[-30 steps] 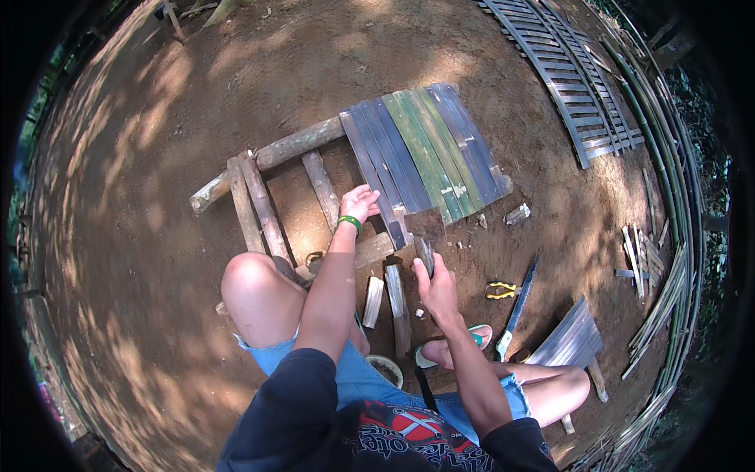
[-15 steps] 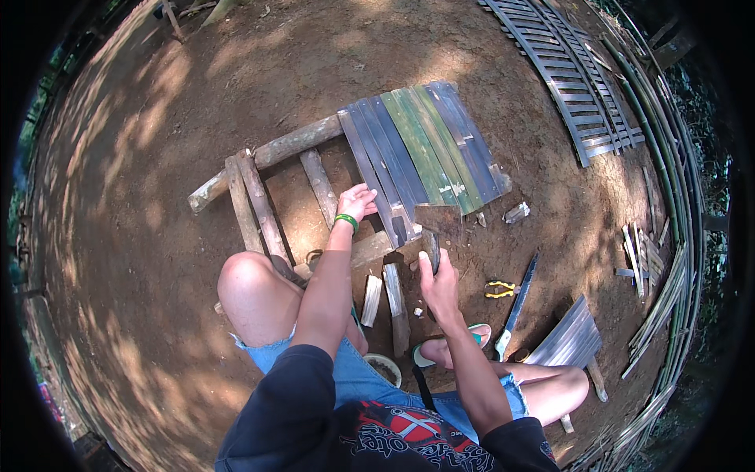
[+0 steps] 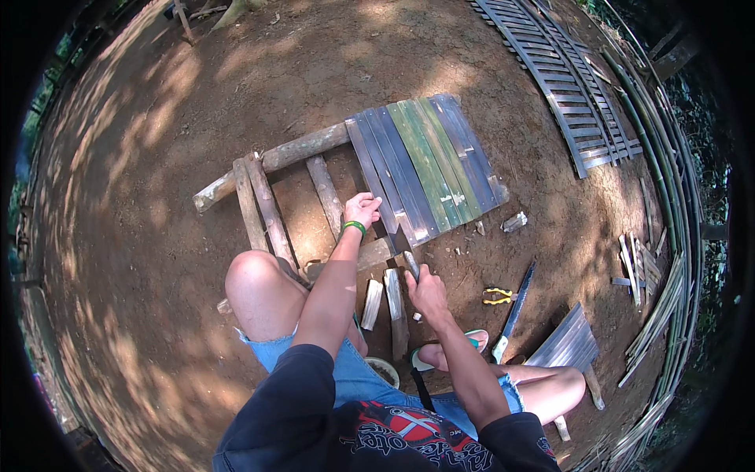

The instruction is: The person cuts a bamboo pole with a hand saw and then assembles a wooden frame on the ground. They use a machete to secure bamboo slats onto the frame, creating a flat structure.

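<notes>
My right hand (image 3: 428,294) grips the handle of a broad-bladed cleaver (image 3: 411,263). Its dark blade is seen nearly edge-on by the near end of the slats, over the near log rail (image 3: 375,252). My left hand (image 3: 362,209), with a green wristband, is beside the leftmost slat; its fingers are bent together, and whatever they hold is hidden. Dark and green bamboo slats (image 3: 425,157) lie side by side across the right part of a log frame. The far log rail (image 3: 307,149) and crosspieces (image 3: 325,189) are bare on the left.
Right of my foot lie yellow-handled pliers (image 3: 497,296) and a handsaw (image 3: 515,311). Split wood pieces (image 3: 396,311) and a bowl (image 3: 384,370) are between my legs. A slatted panel (image 3: 550,75), bamboo poles (image 3: 675,204) and a small slatted piece (image 3: 568,342) are at the right.
The cleaver has turned from blade flat in view to nearly edge-on and moved left and down with my right hand. My left fingers have curled in. The whole view has shifted slightly.
</notes>
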Available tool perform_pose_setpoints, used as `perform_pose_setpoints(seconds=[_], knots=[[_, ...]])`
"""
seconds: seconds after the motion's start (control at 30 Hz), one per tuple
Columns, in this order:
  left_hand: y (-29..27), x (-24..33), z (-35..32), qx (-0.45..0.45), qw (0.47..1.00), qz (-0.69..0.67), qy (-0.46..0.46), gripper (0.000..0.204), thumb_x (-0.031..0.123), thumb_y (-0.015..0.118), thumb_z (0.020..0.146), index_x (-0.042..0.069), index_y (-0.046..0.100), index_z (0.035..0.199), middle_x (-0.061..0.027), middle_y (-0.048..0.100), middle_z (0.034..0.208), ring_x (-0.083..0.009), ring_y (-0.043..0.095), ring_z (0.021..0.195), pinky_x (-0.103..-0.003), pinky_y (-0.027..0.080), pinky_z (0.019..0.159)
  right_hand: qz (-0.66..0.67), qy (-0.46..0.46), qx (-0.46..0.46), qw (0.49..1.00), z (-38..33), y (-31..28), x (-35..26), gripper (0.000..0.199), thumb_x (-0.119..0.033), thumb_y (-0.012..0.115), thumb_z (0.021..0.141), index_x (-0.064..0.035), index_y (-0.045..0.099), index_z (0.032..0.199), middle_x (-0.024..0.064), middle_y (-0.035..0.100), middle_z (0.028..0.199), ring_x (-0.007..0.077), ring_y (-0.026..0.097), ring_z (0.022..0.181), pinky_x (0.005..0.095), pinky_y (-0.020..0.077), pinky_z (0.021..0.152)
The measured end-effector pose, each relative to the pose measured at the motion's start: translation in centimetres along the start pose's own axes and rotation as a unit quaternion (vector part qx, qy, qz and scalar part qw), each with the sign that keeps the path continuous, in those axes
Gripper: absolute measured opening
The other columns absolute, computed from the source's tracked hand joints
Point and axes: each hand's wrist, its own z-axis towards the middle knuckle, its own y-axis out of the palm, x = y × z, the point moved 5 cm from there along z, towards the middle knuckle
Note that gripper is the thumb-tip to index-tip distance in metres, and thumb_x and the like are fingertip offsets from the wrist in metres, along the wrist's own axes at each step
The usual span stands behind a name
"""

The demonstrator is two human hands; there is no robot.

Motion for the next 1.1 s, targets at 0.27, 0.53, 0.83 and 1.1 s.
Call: perform_pose_setpoints(seconds=[0.27, 0.53, 0.83, 1.1], knots=[[-4.4, -1.8, -10.5, 0.196, 0.794, 0.572, 0.062, 0.06, 0.062, 0.055, 0.094, 0.006, 0.067, 0.111, -0.017, 0.069, 0.115, -0.0353, 0.062, 0.112, -0.05, 0.046, 0.097, 0.132, -0.01, 0.044, 0.99, 5.8, -4.6, -6.7, 0.044, -0.039, 0.059, 0.101, 0.0018, 0.059, 0.118, 0.0339, 0.068, 0.082, 0.0529, 0.068, 0.084, 0.0576, 0.0526, 0.075], [-3.9, -2.1, -10.2, 0.172, 0.803, 0.569, -0.03, 0.054, 0.052, 0.07, 0.08, 0.009, 0.064, 0.111, -0.0135, 0.067, 0.116, -0.0315, 0.062, 0.112, -0.047, 0.047, 0.097, 0.1, -0.145, 0.069, 0.982, 19.2, -6.9, -17.2, 0.044, -0.037, 0.058, 0.102, 0.0027, 0.056, 0.12, 0.034, 0.068, 0.082, 0.0536, 0.067, 0.085, 0.0579, 0.0523, 0.074], [-3.0, -1.1, -10.2, 0.167, 0.792, 0.586, -0.026, 0.052, 0.052, 0.069, 0.075, 0.009, 0.073, 0.105, -0.0127, 0.065, 0.11, -0.0305, 0.062, 0.108, -0.045, 0.047, 0.093, -0.058, -0.115, 0.004, 0.992, 31.8, -0.1, -16.4, 0.046, -0.039, 0.056, 0.102, 0.0053, 0.058, 0.116, 0.0369, 0.068, 0.09, 0.0558, 0.066, 0.091, 0.0606, 0.0522, 0.081], [-3.7, -1.0, -10.4, 0.196, 0.785, 0.588, -0.022, 0.047, 0.05, 0.069, 0.075, 0.009, 0.074, 0.097, -0.0131, 0.066, 0.105, -0.0315, 0.064, 0.105, -0.047, 0.048, 0.09, 0.079, -0.12, 0.062, 0.988, 29.7, -0.1, -18.1, 0.046, -0.04, 0.056, 0.101, 0.0047, 0.059, 0.11, 0.0368, 0.068, 0.091, 0.0572, 0.066, 0.088, 0.061, 0.0522, 0.083]])
